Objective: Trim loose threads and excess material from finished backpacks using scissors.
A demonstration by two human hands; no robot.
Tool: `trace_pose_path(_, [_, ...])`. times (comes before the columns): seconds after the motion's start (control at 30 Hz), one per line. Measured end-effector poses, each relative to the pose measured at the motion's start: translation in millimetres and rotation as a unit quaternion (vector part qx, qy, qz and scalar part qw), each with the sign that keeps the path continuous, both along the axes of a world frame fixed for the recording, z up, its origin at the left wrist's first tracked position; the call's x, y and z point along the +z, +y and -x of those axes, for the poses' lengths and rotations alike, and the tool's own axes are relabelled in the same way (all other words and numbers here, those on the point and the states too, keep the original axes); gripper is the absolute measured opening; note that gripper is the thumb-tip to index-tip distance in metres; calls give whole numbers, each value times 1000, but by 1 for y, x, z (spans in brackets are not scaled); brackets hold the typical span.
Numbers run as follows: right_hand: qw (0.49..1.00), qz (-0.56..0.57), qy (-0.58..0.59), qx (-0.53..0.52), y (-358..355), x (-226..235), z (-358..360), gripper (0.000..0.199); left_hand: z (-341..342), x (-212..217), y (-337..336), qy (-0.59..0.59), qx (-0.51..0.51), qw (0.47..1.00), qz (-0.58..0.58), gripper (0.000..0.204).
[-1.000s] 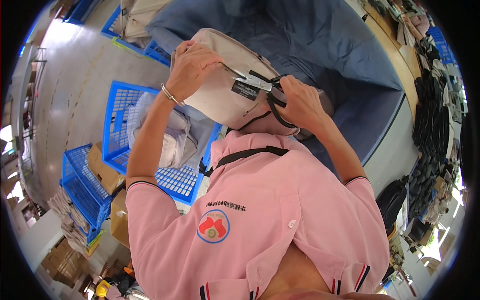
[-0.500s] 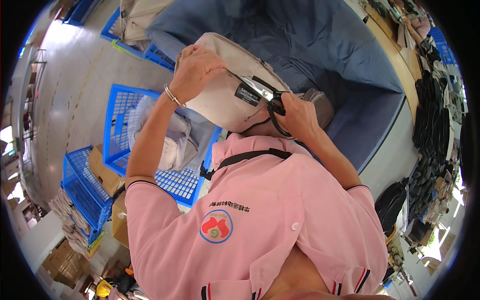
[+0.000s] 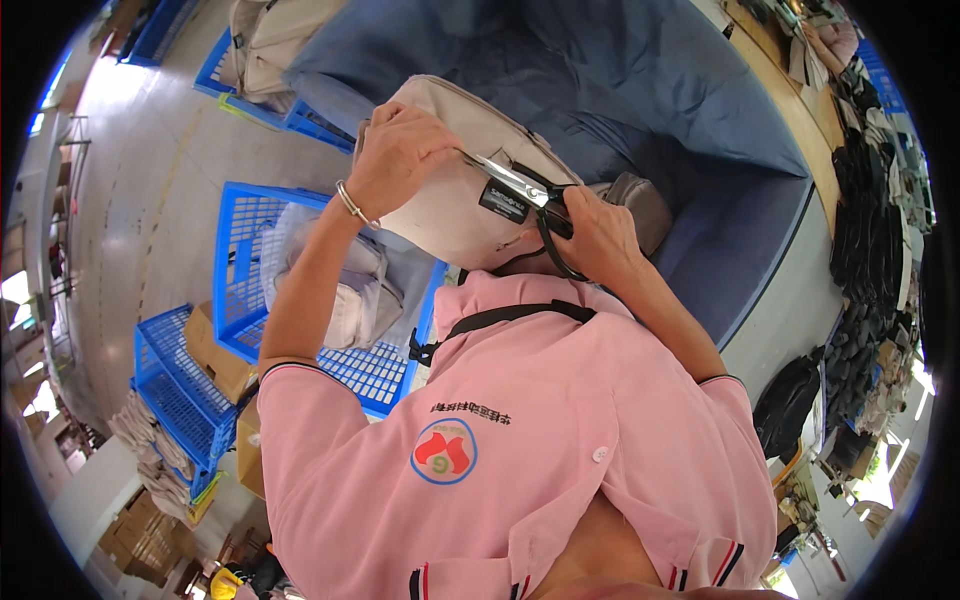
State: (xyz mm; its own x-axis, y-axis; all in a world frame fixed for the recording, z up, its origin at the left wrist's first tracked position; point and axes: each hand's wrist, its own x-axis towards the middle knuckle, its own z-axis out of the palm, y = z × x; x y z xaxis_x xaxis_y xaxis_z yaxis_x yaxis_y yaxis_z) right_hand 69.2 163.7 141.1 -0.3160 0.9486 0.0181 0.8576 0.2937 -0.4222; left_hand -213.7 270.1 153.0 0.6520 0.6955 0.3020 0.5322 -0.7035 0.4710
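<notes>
At the far left, blue plastic crates (image 3: 180,390) stand on the grey floor, one holding cardboard boxes, and a larger blue crate (image 3: 250,270) beside them holds pale folded fabric goods. Above that crate the left hand (image 3: 400,150), a thin bracelet on its wrist, is closed over the upper left edge of a beige bag (image 3: 455,180), fingers curled across the cloth. The bag is held up in the air in front of the pink shirt (image 3: 520,440), over the edge of a big blue fabric-lined bin (image 3: 700,200). Its long axis runs on a slant from upper left to lower right, with the rounded end toward the left hand and the lower end toward the chest. It is smooth, light tan cloth, softly rounded, with a small dark rectangular label (image 3: 503,201) on its face and a metal-coloured zip line (image 3: 500,175) running along the slant just above that label. To the right, the right hand (image 3: 595,235) is closed tight around black straps (image 3: 550,245) at the bag's right end; what exactly the fingers pinch there is hard to make out. The bag's lower part is hidden behind the shirt collar and the right hand. Another greyish bag (image 3: 640,200) peeks out behind that hand, mostly covered. Far right, dark goods (image 3: 860,250) lie in heaps, too small to tell apart.
</notes>
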Motion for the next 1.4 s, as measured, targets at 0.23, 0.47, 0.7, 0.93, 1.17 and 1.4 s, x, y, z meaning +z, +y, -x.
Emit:
trace_pose_path(0.23, [999, 9, 24, -30, -5, -13, -1, 32, 4, 2, 5, 30, -21, 999, 4, 12])
trace_pose_path(0.47, [992, 53, 115, 23, -34, -32, -8, 28, 86, -93, 76, -285, 160, 905, 272, 29])
trace_pose_path(0.7, [988, 64, 142, -8, -39, -34, -16, 26, 92, -141, 33, -355, 249, 718, 545, 26])
trace_pose_path(0.93, [979, 25, 204, -5, -20, -9, -22, 27, 111, 21, -35, -487, 286, 778, 275, 15])
trace_pose_path(1.17, [965, -37, 233, -114, 4, -40, -26, 27, 48, 78, -132, -333, 265, 900, 97, 13])
trace_pose_path(1.4, [778, 232, 479, -335, -43, -62, -60, 25, -74, 4, -174, -240, 145, 949, 147, 15])
